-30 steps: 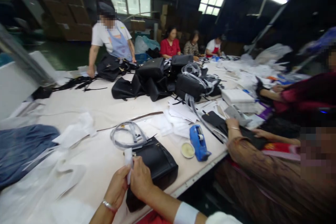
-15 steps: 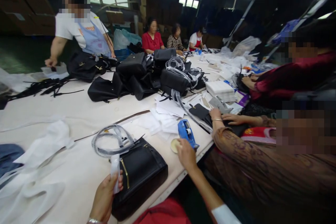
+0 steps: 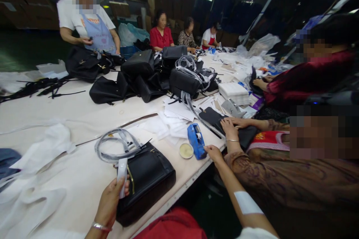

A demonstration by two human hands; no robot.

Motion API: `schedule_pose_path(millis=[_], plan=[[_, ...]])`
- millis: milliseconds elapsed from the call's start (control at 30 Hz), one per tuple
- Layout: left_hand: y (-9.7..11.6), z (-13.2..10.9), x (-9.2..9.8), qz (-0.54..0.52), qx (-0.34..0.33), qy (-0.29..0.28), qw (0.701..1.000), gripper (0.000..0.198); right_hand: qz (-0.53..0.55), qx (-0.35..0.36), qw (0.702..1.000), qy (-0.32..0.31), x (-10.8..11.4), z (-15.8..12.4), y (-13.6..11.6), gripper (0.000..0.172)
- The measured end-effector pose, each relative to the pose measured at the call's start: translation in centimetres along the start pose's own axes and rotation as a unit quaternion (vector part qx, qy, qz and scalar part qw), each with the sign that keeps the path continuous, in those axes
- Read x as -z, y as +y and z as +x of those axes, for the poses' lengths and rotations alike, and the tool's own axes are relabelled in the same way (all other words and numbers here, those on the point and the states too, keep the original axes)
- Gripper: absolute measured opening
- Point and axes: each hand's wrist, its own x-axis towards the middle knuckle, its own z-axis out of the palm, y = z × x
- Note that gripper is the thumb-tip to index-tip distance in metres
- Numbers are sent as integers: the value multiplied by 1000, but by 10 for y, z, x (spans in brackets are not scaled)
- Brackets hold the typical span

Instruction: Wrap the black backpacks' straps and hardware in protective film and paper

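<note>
A black handbag point(image 3: 148, 179) lies on the cream table point(image 3: 84, 112) just in front of me, its strap point(image 3: 114, 145) wrapped in clear plastic and looped on the table behind it. My left hand point(image 3: 110, 199) rests against the bag's left end, pinching a white paper-wrapped tab point(image 3: 122, 171) of the bag. My right hand point(image 3: 213, 153) reaches out to the right, fingers closed at the near end of a blue tape dispenser point(image 3: 196, 141). A small round yellowish dish point(image 3: 186, 150) sits just left of the dispenser.
A seated person's arm in a brown patterned sleeve point(image 3: 263, 171) lies close on my right, hands on a black wallet point(image 3: 221, 121). A pile of black handbags point(image 3: 157, 74) fills mid-table, with loose white papers point(image 3: 176, 115) and white wrapping point(image 3: 42, 149). Several other people work around the table.
My right hand left the bag, reached right to the dish, and now sits at the tape dispenser's near end. The view swung right. My left hand still holds the white tab.
</note>
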Motion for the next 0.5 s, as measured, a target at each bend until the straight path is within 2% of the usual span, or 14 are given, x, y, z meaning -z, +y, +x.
schedule_pose_path(millis=[133,300,500], plan=[[0,-2,-1,10,-11,13,1000,32,35,-7,999,3,10,-11,3,26],[-2,-2,-1,12,-6,15,1000,34,80,-46,995,-27,3,-34,13,28],[0,-1,1,-6,-14,8,1000,35,19,-62,998,-26,0,-46,16,23]])
